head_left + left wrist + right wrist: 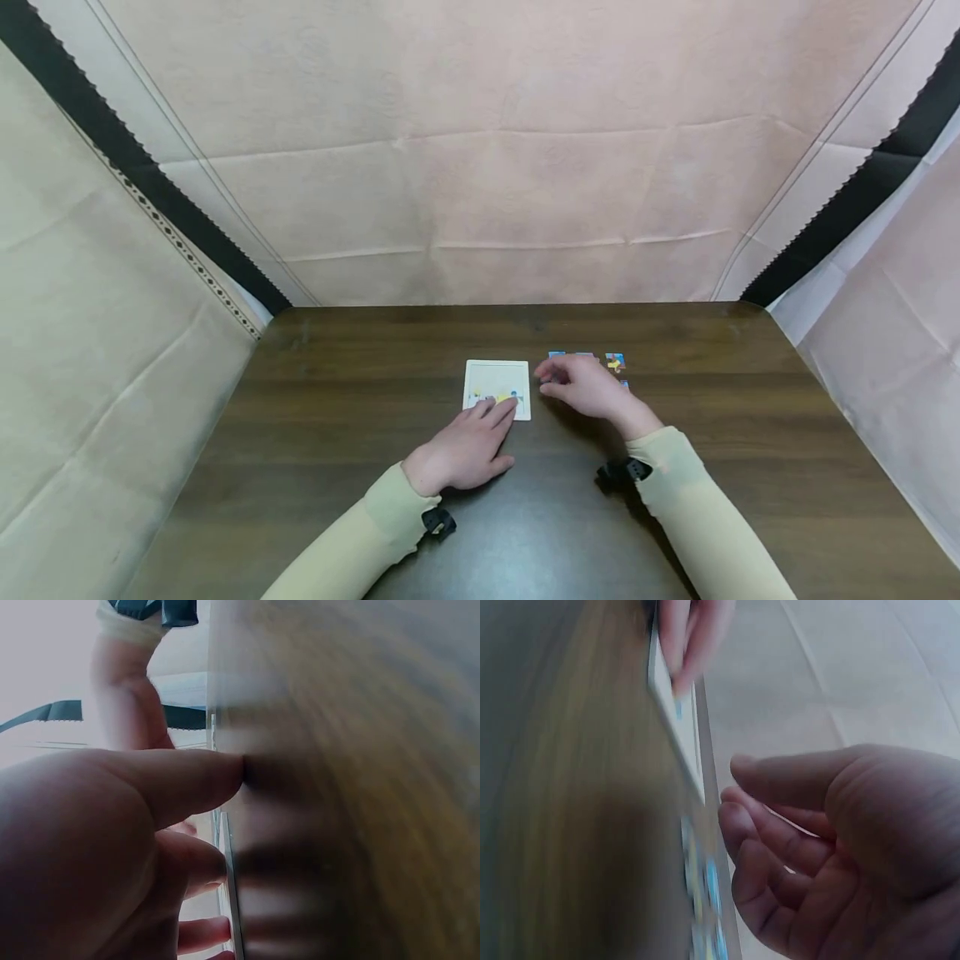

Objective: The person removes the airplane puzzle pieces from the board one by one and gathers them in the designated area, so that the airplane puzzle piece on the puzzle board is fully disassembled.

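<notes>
A white square puzzle tray (497,375) lies on the table, with colourful puzzle pieces (476,395) along its lower part. My left hand (465,446) rests flat at its near edge, straight fingers over the lower row and thumb out to the side. Just right of the tray, my right hand (585,385) hovers low above the table. In the right wrist view its thumb and fingers are loosely bent, and nothing shows between them. Loose puzzle pieces (693,870) lie below that hand, partly hidden by it in the head view.
One loose piece (615,362) lies right of the right hand, with others by its knuckles. The brown wooden table (360,367) ends at a pale cloth backdrop (487,208), with similar cloth on both sides. Each wrist wears a black camera strap (438,522).
</notes>
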Demonstrator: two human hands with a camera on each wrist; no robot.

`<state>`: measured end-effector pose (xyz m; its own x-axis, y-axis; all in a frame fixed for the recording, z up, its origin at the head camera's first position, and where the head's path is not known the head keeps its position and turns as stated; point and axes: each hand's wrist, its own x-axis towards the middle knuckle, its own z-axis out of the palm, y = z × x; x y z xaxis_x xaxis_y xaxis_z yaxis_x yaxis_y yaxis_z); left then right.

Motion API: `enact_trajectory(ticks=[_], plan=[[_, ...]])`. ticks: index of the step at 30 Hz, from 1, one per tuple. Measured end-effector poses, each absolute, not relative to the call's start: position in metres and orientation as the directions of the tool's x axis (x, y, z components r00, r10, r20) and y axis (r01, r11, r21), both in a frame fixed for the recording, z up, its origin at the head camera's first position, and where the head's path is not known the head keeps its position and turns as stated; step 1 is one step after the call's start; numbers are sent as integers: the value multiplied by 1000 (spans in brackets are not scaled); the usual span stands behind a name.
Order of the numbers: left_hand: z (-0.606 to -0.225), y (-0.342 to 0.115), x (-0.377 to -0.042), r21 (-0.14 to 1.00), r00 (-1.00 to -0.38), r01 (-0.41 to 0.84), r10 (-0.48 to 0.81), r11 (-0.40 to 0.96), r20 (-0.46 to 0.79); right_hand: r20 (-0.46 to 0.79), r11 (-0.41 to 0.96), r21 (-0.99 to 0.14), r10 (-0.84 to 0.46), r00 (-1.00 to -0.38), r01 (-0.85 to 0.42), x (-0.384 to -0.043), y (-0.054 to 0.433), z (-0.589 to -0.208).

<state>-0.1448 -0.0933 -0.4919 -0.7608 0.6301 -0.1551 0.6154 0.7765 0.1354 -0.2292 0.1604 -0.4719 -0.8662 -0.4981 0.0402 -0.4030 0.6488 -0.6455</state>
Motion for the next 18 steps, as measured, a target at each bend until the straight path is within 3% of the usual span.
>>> enact_trajectory(ticks=[7, 18], plan=[[-481, -95, -143, 147, -746, 627, 644, 765, -169, -2, 655, -637, -528, -849, -406, -232, 121, -475], [-472, -105, -137, 174, -728, 637, 660, 751, -186, -59, 725, -592, -476, -878, -353, -230, 112, -477]])
